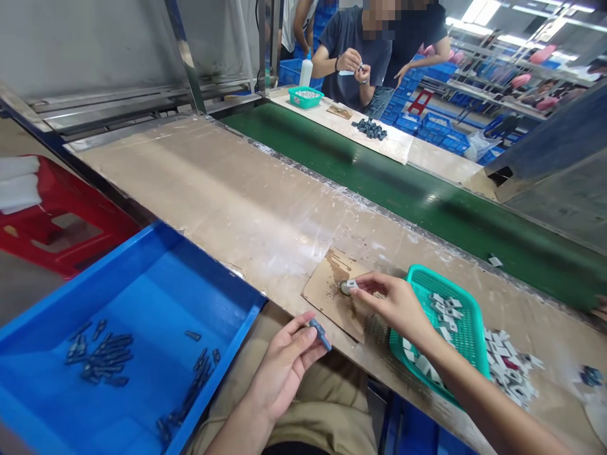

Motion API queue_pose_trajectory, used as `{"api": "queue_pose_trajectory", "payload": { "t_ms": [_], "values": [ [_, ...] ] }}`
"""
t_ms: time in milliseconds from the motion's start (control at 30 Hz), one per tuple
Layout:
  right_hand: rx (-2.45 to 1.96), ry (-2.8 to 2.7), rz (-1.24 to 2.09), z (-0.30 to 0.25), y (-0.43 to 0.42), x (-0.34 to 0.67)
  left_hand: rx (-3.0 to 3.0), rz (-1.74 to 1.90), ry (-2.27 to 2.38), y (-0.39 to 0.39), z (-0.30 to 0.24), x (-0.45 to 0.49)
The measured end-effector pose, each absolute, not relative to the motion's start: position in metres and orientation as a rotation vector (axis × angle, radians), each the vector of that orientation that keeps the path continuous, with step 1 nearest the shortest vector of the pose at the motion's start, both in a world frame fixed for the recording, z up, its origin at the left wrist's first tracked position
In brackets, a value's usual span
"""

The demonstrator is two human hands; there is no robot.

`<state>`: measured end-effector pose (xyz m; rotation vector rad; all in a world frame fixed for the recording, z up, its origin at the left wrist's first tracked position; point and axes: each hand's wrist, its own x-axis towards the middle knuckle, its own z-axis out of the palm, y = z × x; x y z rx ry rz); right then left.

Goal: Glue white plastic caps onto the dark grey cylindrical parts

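Blue part (323, 338), partly behind left hand (283, 366)

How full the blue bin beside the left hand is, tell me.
Partly full: dark pieces lie scattered inside the blue bin, with much bare floor showing.

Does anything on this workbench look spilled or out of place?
A few things. Brown stains streak the cardboard by the right hand, like a dried drip. A lone white piece lies on the green belt, away from the loose heap beside the basket; that heap may be deliberate.
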<state>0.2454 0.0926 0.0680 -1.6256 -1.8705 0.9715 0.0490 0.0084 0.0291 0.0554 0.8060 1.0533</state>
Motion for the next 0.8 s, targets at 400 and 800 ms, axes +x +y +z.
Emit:
{"api": "queue_pose_trajectory", "payload": {
  "t_ms": [400,800],
  "values": [
    [-1.391,-1.158,1.925,0.12,0.037,0.228,2.135,1.866,0.662,0.008,0.01,0.045],
    [-1.325,-1.078,2.02,0.12,0.031,0.226,2.535,1.646,0.41,0.025,0.051,0.031]
  ]
}}
